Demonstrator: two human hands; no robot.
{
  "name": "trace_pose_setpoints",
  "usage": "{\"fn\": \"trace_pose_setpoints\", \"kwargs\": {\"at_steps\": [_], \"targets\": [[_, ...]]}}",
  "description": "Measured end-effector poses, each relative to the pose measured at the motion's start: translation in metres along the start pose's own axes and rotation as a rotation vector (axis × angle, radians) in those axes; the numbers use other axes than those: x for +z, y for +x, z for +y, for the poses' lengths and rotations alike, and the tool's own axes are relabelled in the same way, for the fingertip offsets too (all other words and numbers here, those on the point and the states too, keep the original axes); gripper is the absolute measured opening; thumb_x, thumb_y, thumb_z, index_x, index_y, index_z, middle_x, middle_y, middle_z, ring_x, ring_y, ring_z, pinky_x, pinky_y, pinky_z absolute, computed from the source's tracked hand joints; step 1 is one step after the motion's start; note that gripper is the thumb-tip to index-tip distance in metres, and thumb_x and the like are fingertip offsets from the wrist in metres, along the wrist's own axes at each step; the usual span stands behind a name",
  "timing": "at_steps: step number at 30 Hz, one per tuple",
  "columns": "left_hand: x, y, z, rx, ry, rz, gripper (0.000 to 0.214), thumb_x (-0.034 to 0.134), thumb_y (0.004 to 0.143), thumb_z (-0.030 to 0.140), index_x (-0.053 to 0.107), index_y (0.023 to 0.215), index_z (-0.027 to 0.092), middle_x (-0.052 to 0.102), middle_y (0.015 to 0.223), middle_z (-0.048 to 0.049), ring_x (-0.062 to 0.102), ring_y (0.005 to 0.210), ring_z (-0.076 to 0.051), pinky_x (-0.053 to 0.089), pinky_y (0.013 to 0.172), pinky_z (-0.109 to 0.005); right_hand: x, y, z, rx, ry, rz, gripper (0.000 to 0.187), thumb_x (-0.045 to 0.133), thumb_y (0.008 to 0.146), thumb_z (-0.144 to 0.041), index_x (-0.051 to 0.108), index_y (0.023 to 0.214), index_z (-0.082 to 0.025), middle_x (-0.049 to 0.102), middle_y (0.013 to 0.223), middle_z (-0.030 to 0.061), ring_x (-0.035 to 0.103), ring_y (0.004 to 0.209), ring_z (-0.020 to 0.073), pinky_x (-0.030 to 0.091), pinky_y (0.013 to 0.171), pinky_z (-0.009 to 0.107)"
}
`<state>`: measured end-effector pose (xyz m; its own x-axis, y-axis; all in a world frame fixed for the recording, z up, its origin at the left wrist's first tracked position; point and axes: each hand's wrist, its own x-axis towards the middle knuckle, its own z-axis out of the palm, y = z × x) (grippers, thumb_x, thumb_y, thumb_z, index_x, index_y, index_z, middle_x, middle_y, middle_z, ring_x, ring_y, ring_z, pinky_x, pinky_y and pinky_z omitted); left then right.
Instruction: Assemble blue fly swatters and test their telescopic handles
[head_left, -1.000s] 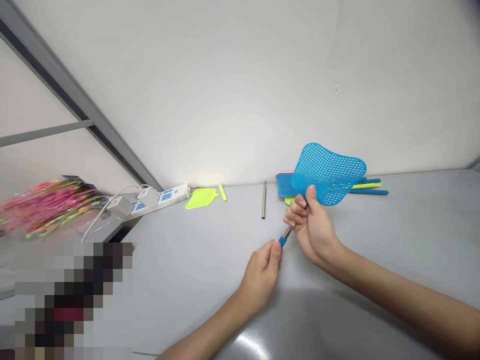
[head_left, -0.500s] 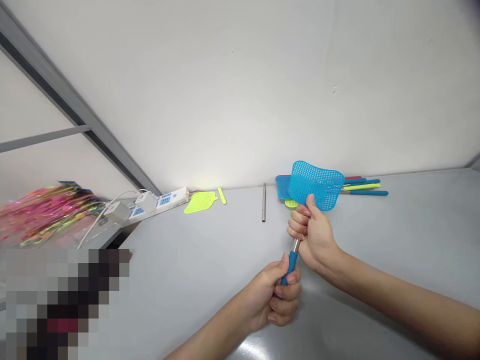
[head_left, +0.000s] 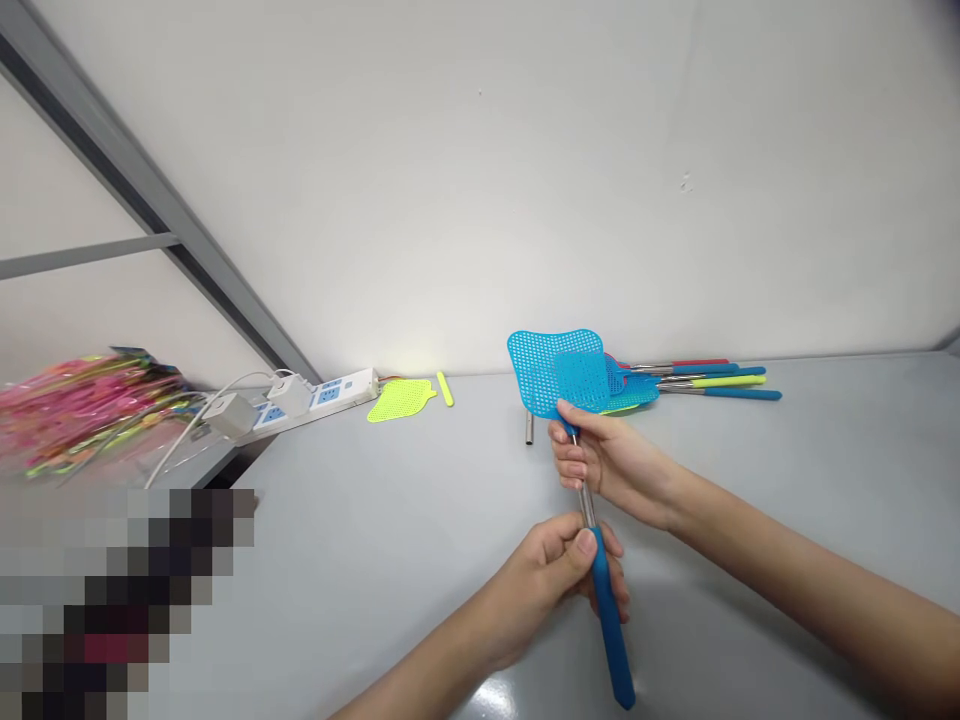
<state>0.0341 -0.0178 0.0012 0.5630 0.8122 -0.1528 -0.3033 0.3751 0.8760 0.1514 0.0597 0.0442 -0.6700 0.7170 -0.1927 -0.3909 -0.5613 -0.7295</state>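
Observation:
A blue fly swatter (head_left: 531,372) with a perforated paddle and a metal shaft is held between both hands above the grey table. My left hand (head_left: 574,560) is closed around the top of its blue grip, thumb along the front. Higher up, my right hand (head_left: 600,455) wraps the metal shaft just under the paddle, its thumb at the paddle's base. The paddle partly covers a short metal tube (head_left: 529,428) lying on the table. Behind it, a pile of fly swatters (head_left: 720,381) in blue, yellow and red lies with handles pointing right.
A yellow swatter paddle (head_left: 401,399) and a separate yellow grip (head_left: 445,389) lie near the wall. To their left, a white power strip (head_left: 349,391) holds plugged-in adapters and cables. Bagged pink and yellow items (head_left: 90,410) lie at the far left. The grey table (head_left: 360,560) meets a white wall.
The swatter's paddle has swung left, now covering part of the metal tube. My left hand's hold has loosened and shifted to the grip's upper end, exposing its lower part.

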Motion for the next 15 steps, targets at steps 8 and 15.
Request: {"fn": "trace_pose_setpoints", "kwargs": {"at_steps": [8,15], "targets": [[-0.0036,-0.0014,0.0019,0.071,0.101,0.015,0.027,0.049,0.076,0.039,0.048,0.082,0.013,0.057,0.063,-0.0042,0.055,0.056,-0.012,0.042,0.057,-0.025,-0.0032,-0.0038,-0.0053,-0.08,-0.238,-0.191,0.018,0.044,0.082,-0.026,0.054,0.076,-0.013,0.052,0.063,0.0017,0.046,0.058,0.0098,0.036,0.061,0.022],[-0.0014,-0.0027,-0.0037,0.076,0.162,0.06,0.028,0.051,0.074,0.039,0.045,0.081,0.013,0.06,0.063,-0.0056,0.057,0.056,-0.012,0.044,0.056,-0.026,-0.0037,-0.0029,-0.0046,-0.036,-0.355,-0.202,0.022,0.044,0.082,-0.032,0.056,0.08,-0.013,0.062,0.086,0.0072,0.047,0.055,0.0072,0.035,0.064,0.025]]}}
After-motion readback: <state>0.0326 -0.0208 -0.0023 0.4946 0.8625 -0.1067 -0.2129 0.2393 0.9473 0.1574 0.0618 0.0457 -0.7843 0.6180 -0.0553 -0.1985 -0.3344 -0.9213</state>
